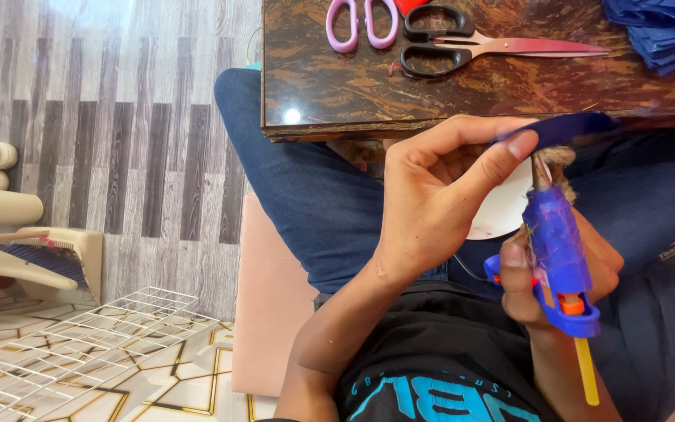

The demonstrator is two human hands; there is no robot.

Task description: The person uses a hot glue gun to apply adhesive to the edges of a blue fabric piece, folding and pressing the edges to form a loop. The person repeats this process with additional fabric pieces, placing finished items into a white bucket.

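Glossy blue plastic glue gun (558, 248)

The left hand (431, 195) is raised in front of the body, its back turned toward the camera, wrist bent slightly and the forearm running down and left toward the torso. Its fingers (501, 160) curl inward, with the index and thumb stretched to the right in a pinch. The right hand (548, 273) sits lower and to the right, just beside the left one, closed in a fist-like grip with the knuckles up. Its forearm drops straight toward the bottom edge. Both arms are bare.
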